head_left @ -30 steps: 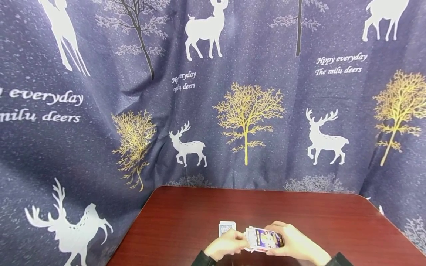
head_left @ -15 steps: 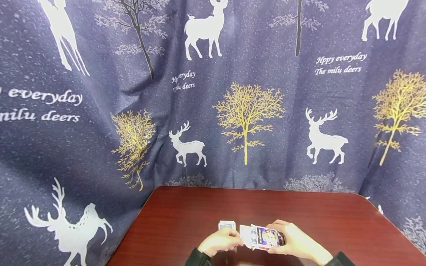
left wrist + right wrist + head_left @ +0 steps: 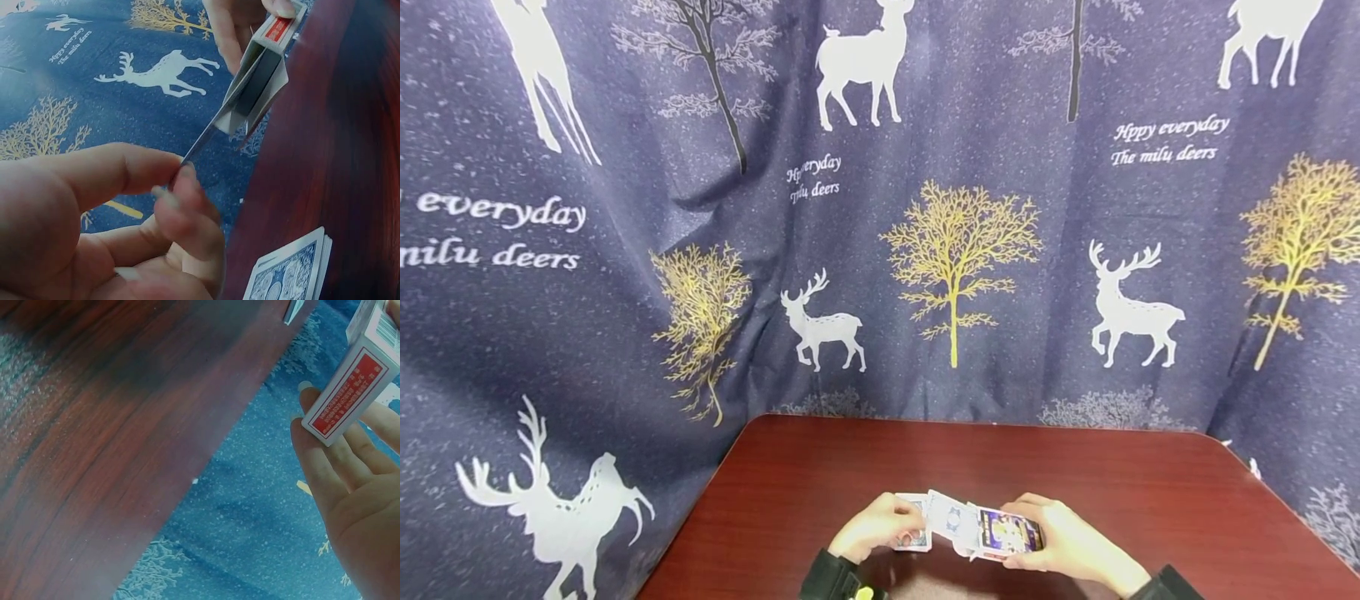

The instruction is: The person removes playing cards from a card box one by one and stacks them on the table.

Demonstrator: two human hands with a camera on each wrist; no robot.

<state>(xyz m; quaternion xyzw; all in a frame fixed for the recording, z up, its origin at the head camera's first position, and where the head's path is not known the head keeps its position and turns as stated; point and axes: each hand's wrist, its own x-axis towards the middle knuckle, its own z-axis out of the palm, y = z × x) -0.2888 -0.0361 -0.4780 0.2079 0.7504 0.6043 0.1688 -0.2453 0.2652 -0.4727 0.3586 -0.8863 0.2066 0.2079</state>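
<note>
Between thumb and index finger, my left hand point(image 3: 877, 527) pinches the end of a blue-backed playing card point(image 3: 953, 518). In the left wrist view the card point(image 3: 206, 132) shows edge-on as a thin line running into the mouth of the card box point(image 3: 270, 70), whose flaps stand open. My right hand point(image 3: 1063, 542) grips that box point(image 3: 1011, 533), which has a purple printed front and, in the right wrist view, a white side with a red panel point(image 3: 350, 394). A small stack of playing cards point(image 3: 284, 275) lies face down on the table, partly behind the left hand in the head view.
The dark red wooden table point(image 3: 1112, 483) has rounded far corners. Behind it hangs a blue-grey curtain point(image 3: 880, 242) printed with white deer and yellow trees, right up to the table's far edge.
My left hand has moved left and slightly away from me, drawing the card further out of the box, and now overlaps the stack in the head view. The right hand stays nearly still.
</note>
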